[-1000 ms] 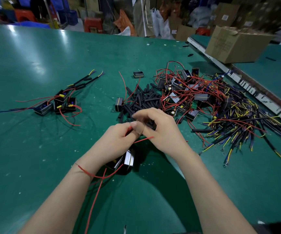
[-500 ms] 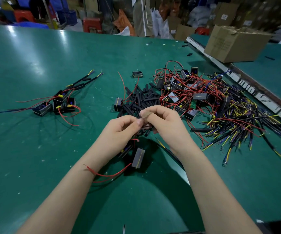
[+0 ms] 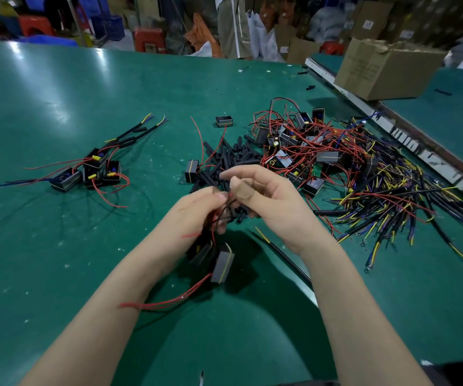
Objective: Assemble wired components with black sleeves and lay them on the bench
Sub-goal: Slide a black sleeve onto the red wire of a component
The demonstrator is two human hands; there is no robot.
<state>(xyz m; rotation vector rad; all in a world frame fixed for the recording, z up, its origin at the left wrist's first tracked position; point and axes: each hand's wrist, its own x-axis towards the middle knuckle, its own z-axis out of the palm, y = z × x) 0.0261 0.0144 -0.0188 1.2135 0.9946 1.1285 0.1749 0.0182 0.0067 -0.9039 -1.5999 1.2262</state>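
The green surface (image 3: 57, 260) fills the frame. At right centre lies the tangle of wired parts (image 3: 336, 168), with the loose black sleeves (image 3: 233, 160) left of it and finished assemblies (image 3: 91, 171) at middle left. In the centre, the left hand (image 3: 197, 213) pinches red leads from which a black component (image 3: 222, 263) dangles; the right hand (image 3: 269, 199), fingers curled, seems to pinch a sleeve at its fingertips. Judging by this, keep the lead ends straight and together, feeding the sleeve squarely over them.
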